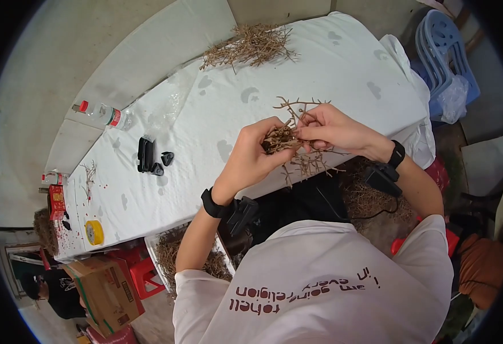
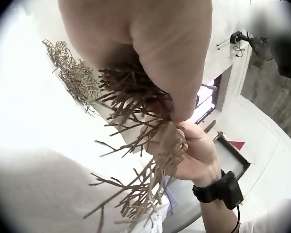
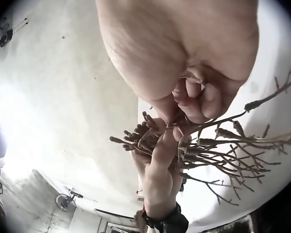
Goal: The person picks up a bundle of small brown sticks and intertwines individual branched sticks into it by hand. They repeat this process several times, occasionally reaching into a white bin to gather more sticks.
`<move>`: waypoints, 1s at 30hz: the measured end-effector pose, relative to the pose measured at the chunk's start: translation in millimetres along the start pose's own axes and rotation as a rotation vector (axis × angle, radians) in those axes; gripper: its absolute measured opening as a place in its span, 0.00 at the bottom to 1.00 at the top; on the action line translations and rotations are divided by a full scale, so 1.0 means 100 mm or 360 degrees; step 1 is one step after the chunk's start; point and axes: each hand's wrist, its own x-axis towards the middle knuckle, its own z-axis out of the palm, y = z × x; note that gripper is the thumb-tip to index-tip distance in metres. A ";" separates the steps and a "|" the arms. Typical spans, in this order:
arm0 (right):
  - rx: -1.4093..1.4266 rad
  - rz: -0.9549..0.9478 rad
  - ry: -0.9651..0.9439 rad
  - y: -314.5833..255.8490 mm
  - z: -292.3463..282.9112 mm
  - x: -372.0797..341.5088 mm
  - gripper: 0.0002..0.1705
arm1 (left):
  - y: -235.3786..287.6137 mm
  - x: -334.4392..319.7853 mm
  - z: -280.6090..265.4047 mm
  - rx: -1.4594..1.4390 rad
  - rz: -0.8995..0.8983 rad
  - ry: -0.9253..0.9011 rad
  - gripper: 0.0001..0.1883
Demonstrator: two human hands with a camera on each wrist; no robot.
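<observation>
Many twigs (image 1: 280, 139) jut from both sides of the left grip (image 1: 250, 152).

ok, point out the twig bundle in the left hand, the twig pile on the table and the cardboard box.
Twig bundle (image 1: 280, 139): head view, on its clustered stem ends.
Twig pile (image 1: 250, 47): head view, middle of the heap.
Cardboard box (image 1: 108, 295): head view, on its side.
</observation>
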 end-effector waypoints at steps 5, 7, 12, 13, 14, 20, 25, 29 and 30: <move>-0.0282 -0.0124 0.0031 0.06 0.06 -0.03 0.10 | 0.03 -0.11 -0.03 0.0151 0.0070 0.0023 0.14; -0.0409 -0.0179 0.0048 0.07 0.07 -0.03 0.09 | 0.05 -0.14 -0.05 0.0306 0.0096 -0.0010 0.14; -0.0663 -0.0295 0.0037 0.02 0.12 -0.08 0.09 | 0.17 -0.22 -0.09 0.0966 0.0510 -0.0093 0.14; -0.0669 -0.0296 0.0019 0.00 0.13 -0.10 0.09 | 0.20 -0.23 -0.10 0.0972 0.0530 -0.0102 0.14; -0.0672 -0.0300 0.0024 -0.01 0.14 -0.12 0.09 | 0.21 -0.24 -0.11 0.0978 0.0552 -0.0113 0.14; -0.1080 -0.0447 0.0137 -0.10 0.23 -0.28 0.11 | 0.18 -0.31 -0.23 0.1113 0.0557 -0.0292 0.13; -0.1201 -0.0470 0.0519 -0.24 -0.31 -0.42 0.13 | -0.23 -0.64 -0.79 0.1314 0.0250 -0.0238 0.06; -0.0283 -0.0373 0.0692 -0.33 -0.44 -0.36 0.11 | -0.01 -0.70 -0.75 0.0588 -0.0438 0.0042 0.08; -0.0210 -0.0386 0.0621 -0.31 -0.40 -0.28 0.11 | 0.02 -0.68 -0.74 0.0596 -0.0450 0.0041 0.08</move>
